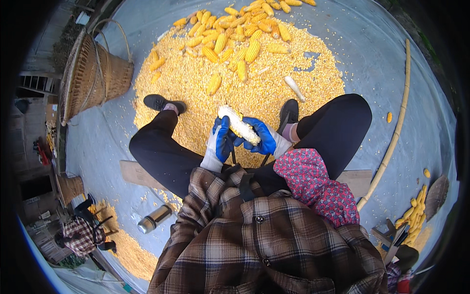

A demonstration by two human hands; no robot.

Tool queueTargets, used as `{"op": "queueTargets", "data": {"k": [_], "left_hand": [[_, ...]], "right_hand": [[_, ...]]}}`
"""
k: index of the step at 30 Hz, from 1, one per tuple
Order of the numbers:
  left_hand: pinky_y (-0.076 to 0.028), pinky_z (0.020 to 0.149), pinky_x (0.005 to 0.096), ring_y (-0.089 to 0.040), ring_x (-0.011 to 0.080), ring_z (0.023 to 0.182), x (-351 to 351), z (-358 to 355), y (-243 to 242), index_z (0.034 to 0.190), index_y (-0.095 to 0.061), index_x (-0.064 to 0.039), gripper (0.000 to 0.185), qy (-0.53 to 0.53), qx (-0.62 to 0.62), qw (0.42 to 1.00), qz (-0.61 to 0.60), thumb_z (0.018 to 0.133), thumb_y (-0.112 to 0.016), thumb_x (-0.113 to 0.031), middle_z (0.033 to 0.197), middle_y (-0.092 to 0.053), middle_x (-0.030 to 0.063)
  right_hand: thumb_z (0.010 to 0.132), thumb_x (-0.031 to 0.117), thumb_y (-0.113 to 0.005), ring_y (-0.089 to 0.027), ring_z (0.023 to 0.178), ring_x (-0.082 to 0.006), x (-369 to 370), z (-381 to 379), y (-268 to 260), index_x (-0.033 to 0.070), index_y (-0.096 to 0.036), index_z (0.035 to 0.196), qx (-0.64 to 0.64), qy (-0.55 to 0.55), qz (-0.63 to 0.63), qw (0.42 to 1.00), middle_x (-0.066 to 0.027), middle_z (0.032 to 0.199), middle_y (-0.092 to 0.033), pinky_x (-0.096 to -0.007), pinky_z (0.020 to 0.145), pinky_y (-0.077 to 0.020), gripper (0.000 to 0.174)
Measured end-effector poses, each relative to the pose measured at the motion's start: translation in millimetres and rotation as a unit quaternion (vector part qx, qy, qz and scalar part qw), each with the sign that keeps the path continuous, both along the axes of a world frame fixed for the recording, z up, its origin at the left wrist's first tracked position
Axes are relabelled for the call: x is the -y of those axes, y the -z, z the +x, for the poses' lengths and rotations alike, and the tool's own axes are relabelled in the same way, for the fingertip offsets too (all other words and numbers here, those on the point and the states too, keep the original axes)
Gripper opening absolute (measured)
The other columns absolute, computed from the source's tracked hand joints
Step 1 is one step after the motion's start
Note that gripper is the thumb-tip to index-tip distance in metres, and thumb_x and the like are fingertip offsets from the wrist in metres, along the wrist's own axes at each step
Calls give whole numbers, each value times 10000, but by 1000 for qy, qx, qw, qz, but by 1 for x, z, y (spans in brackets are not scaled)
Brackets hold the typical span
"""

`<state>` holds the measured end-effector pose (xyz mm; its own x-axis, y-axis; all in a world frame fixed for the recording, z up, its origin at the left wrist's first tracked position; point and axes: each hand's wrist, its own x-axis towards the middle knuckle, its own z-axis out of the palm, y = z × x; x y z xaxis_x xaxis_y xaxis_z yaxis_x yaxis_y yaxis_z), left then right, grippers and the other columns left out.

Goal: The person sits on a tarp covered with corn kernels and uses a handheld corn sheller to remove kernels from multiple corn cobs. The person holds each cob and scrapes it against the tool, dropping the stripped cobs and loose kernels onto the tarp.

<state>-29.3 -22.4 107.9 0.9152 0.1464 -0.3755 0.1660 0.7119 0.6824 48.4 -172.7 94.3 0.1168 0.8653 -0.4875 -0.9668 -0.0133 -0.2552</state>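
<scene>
Both my hands wear blue-coated work gloves with white cuffs and hold one corn cob point(239, 125) between them. The cob slants from upper left to lower right; its upper face is stripped to white core, with yellow kernels left along its edges. My left hand point(222, 137) grips the upper-left side, thumb on the bare core. My right hand point(261, 136) closes around the lower-right end. Below them spreads a wide layer of loose corn kernels point(198, 121) between my feet. A single yellow ear of corn point(214, 83) lies just ahead of the hands.
Many unshelled ears point(235, 27) are heaped ahead. A bare cob point(295, 88) lies on the kernels. A woven basket point(97, 73) stands at left, a bamboo pole point(394, 136) at right, on grey sheeting point(371, 70). A steel thermos point(154, 219) lies behind left. Two people point(82, 231) sit farther back.
</scene>
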Motion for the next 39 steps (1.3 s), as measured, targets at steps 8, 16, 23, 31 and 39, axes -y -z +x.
{"op": "queueTargets", "data": {"k": [8,16,23,31,39], "left_hand": [[-455,613,223,-558,115,715,-1,1,19,1023,-544,-103,260,-147,-217,943,203,801,-648,-188,849,-588,15],[-451,676,277,-544,149,829,-19,3,30,1170,-474,-118,424,-106,-241,960,98,879,-473,-426,947,-570,43],[-408,531,216,-503,79,640,-11,-3,14,1065,-491,-106,329,13,-108,970,216,885,-496,-382,772,-540,-18],[-479,647,241,-559,113,745,-10,-2,4,1157,-425,-65,414,94,-28,985,139,802,-633,-116,875,-563,29],[-484,445,250,-592,159,546,0,-7,-31,1179,-381,-98,432,149,-178,964,133,820,-603,-192,830,-601,98]], "right_hand": [[734,250,-709,-557,592,-117,-24,-11,-9,24,-485,1133,413,-49,-190,889,-69,807,-599,-251,511,-461,510],[794,229,-648,-585,575,-119,-40,5,-19,33,-491,1083,272,-87,-199,938,-54,764,-597,-243,459,-486,383],[842,214,-555,-594,584,-148,-51,10,-9,32,-529,958,297,-58,-174,937,-75,732,-595,-266,496,-490,218],[805,297,-539,-568,827,-374,-38,21,-23,39,-560,942,716,-221,-192,633,-199,862,-597,-429,715,-459,293],[846,279,-487,-586,790,-313,-9,19,-40,71,-587,945,729,-100,-254,628,-166,846,-594,-415,693,-463,251]]}}
